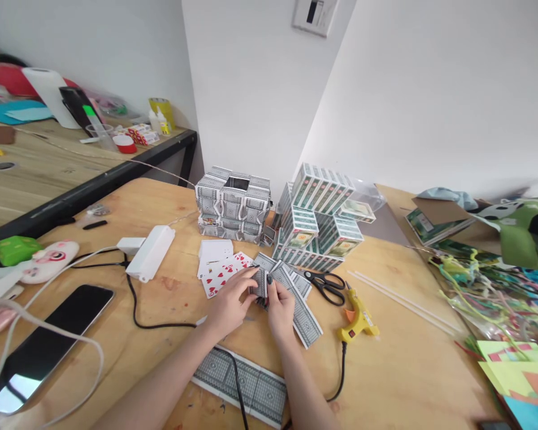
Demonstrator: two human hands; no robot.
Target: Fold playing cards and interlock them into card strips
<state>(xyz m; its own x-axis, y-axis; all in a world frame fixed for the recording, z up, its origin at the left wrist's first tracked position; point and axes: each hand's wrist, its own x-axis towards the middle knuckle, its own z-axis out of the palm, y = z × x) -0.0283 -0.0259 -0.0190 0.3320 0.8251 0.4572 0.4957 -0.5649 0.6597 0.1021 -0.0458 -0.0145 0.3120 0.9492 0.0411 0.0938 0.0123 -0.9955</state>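
1. Your left hand's [233, 298] fingers are bent and pinch the small gray patterned card piece [260, 285] from its left side.
2. Your right hand [281, 304] closes on the same piece from the right, thumb and fingertips together; it is held between both hands, above the counter [385, 376].
3. Your forearms reach forward from the near edge and angle in toward each other, both passing over the long card strip [255, 388].
4. A black cable [238, 382] runs under your left forearm and across that strip.
5. Under and beside your right hand lie loose card strips [307, 319]; face-up cards [224, 275] lie just left of the piece.
6. To the right sit the black scissors [329, 286], then the yellow glue gun [359, 316] and clear sticks [403, 301].
7. Beyond your hands, the card structure [233, 206] and stacked card boxes [320, 221] block the way forward.
8. Farther left are the white power strip [151, 254] and a phone [49, 343], crossed by a white cable [99, 352].
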